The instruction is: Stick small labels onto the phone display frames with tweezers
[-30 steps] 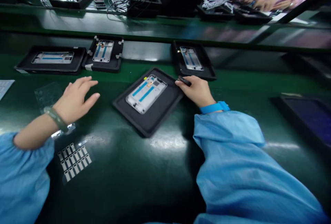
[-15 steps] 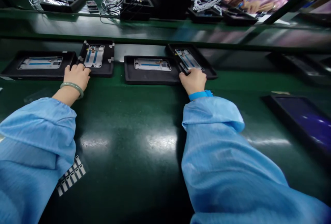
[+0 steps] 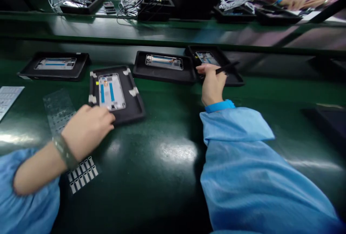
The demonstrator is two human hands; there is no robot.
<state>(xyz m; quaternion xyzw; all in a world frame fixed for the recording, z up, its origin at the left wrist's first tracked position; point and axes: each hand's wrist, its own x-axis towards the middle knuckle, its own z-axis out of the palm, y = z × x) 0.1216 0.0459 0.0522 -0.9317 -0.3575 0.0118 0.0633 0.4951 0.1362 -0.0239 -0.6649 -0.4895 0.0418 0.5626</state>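
A: Starting at the right hand (image 3: pixel 212 84), what do you have from here?

B: I see it narrow, pinching a thin black tool (image 3: pixel 227 68); I can't tell whether that's tweezers or a stylus. It's over the far right black tray (image 3: pixel 238 81), whose phone frame (image 3: pixel 207 58) lies just ahead of the fingertips (image 3: pixel 198 68).

A: And the left hand (image 3: pixel 88 131)?

B: Its fingers are curled against the near edge of the closest black tray (image 3: pixel 137 111); I can't tell whether it's gripping. That tray's silver phone frame (image 3: pixel 111 91) sits just above the hand, with blue strips inside.

A: What step do you make it?

B: I'd call it handling the frames in their trays, tool in the right hand.

A: Other containers?

B: I count two more black trays; the middle tray (image 3: pixel 162 77) and the far left tray (image 3: pixel 81 59) each hold one frame. A sheet of small white pads (image 3: pixel 82 174) lies beneath the left wrist.
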